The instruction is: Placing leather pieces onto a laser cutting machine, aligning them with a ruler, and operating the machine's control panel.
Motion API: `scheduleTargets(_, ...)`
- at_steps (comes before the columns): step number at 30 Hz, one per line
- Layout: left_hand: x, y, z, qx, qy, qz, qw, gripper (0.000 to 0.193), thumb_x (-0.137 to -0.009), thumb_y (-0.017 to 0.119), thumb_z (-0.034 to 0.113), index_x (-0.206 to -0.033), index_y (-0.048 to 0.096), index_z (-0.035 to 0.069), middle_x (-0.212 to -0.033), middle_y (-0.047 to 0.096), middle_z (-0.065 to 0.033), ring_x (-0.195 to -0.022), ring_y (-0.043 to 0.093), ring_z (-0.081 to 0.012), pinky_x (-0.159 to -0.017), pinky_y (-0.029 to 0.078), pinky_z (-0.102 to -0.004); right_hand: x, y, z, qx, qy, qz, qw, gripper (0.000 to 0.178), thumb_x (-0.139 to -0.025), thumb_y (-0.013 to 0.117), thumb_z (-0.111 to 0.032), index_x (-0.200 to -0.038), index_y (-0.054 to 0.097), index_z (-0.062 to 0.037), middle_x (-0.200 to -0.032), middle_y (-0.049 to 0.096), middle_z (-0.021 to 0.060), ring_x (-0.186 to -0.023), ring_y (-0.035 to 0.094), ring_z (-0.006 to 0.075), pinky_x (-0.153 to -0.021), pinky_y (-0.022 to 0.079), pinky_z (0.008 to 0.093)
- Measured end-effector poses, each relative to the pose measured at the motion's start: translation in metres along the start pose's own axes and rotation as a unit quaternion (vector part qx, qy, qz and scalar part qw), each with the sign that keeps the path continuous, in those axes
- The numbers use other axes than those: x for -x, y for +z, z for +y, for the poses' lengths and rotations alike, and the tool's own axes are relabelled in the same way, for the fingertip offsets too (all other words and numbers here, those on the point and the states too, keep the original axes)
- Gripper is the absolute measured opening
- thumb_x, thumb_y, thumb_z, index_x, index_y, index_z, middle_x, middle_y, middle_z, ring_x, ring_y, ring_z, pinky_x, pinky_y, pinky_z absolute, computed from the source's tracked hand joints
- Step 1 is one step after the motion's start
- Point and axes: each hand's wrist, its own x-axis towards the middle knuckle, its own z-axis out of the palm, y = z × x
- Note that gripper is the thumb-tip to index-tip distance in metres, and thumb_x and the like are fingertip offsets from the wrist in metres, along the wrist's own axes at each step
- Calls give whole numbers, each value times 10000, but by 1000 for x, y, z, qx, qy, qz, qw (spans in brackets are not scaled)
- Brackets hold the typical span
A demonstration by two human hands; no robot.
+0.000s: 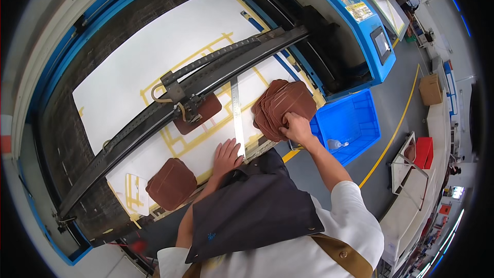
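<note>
My right hand [297,128] pinches the near edge of a fanned stack of brown leather pieces [280,103] with rounded corners. The stack lies at the right end of a white board [154,41] marked with yellow tape. My left hand [227,157] rests on the board with its fingers stretched out, holding nothing, beside a steel ruler [236,116]. A single brown leather piece [210,109] lies in a taped outline, partly hidden under the machine head [191,109]. At the near left sits a second, neater pile of brown pieces [172,184].
A black gantry beam [247,64] crosses above the board within a blue-framed machine, which carries a small screen [381,44]. A blue plastic bin [355,123] stands at the right, holding a clear bottle [335,144]. A white template [136,194] lies at the near left.
</note>
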Motion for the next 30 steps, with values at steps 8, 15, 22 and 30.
scheduleTargets(8, 8, -17, 2, -8, -18, -18, 1000, 494, -845, 692, 386, -1251, 629, 113, -1391, 564, -81, -1314, 496, -247, -1114, 346, -477, 6, 15, -2, -10, -31, 30, 999, 171, -770, 713, -191, -832, 636, -51, -860, 665, 164, -800, 663, 384, -717, 538, 474)
scheduleTargets(15, 6, -23, 5, 78, -52, 19, 995, 430, -867, 685, 377, -1194, 661, 100, -1353, 592, -79, -1244, 557, -253, -1056, 418, -444, 11, -15, -6, -229, 66, 180, 955, 39, -801, 688, -43, -803, 654, -24, -662, 624, 89, -603, 614, 158, -580, 497, 300)
scheduleTargets(22, -89, -103, 60, 729, -445, -34, 520, 436, -922, 705, 290, -1229, 618, -7, -1118, 690, -160, -1060, 662, -231, -869, 529, -327, 37, -10, -102, -292, -99, 77, 948, 64, -802, 712, -43, -793, 651, -27, -684, 605, 55, -605, 586, 120, -568, 478, 275)
scheduleTargets(30, -76, -84, 35, 343, -340, 0, 876, 409, -850, 596, 91, -1255, 627, 41, -1025, 705, -216, -849, 706, -340, -754, 554, -401, 24, 10, -119, -281, -192, 0, 940, 245, -777, 770, -89, -1000, 692, -26, -988, 684, 142, -945, 672, 325, -839, 546, 398)
